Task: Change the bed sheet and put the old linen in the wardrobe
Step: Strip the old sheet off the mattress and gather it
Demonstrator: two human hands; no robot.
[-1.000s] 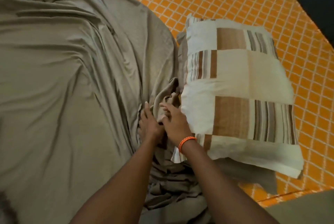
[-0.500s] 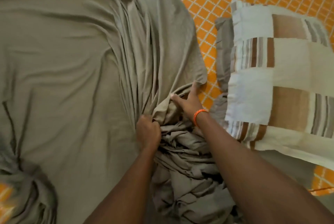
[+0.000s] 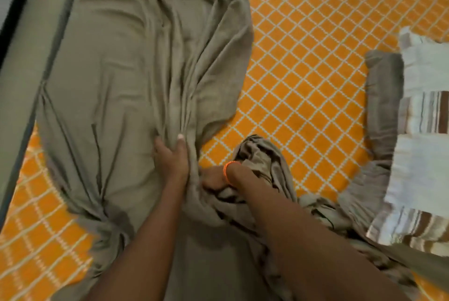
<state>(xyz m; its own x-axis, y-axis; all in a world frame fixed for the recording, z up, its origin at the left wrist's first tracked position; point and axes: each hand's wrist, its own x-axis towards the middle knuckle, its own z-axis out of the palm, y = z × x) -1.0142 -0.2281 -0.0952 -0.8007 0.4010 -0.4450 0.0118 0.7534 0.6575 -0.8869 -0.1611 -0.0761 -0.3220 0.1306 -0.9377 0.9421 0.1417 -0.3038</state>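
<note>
A rumpled grey-brown bed sheet [image 3: 136, 77] lies over an orange sheet with a white diamond pattern [image 3: 311, 57]. My left hand [image 3: 171, 157] grips a bunch of folds in the grey-brown sheet near its middle. My right hand [image 3: 218, 180], with an orange band at the wrist, is buried in a gathered heap of the same sheet [image 3: 264, 159] and holds it; its fingers are mostly hidden by cloth.
A patchwork pillow [image 3: 422, 162] in cream, brown and stripes lies at the right edge, with a grey pillow [image 3: 384, 96] beside it. A dark bed frame edge [image 3: 14, 21] runs along the upper left.
The grey-brown sheet has been drawn in toward me and bunched up, baring more orange sheet. My left hand moved up to take a new hold, and my view swung left so the pillow sits further right.
</note>
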